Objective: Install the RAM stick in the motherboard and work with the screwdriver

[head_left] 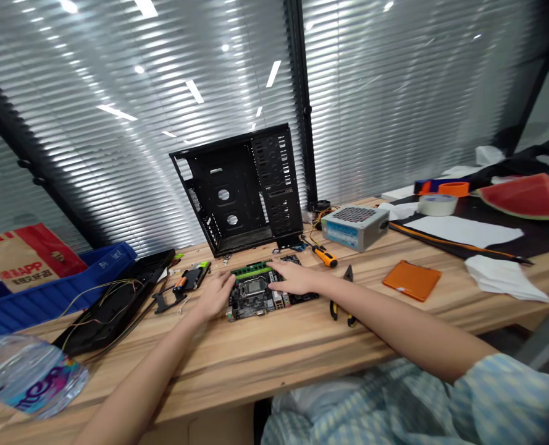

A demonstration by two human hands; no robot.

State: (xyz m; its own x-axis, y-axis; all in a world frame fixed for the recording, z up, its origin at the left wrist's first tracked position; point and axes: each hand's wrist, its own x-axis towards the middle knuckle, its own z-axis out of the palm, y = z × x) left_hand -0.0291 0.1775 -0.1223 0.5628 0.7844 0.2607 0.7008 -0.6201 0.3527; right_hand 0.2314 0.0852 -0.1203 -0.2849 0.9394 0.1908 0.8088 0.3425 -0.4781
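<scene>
A small dark motherboard [251,304] lies on the wooden table in front of me, with its square CPU socket facing up. Green memory sticks [252,269] run along its far edge. My left hand [217,293] is at the board's left edge, its fingers bent against the left end of the sticks. From the right, my right hand [291,277] grips the board's other side, thumb over the board and forefinger at the sticks' right end. Both sets of fingertips are partly hidden. Beside my right forearm lie pliers [333,309] with yellow and black handles.
Behind the board stands an open black computer case [237,191]. A power supply [355,225], an orange screwdriver [324,256] and an orange square case [412,280] are to the right. Leftward are a black panel [112,315], a blue bin [24,303] and a water bottle [33,377].
</scene>
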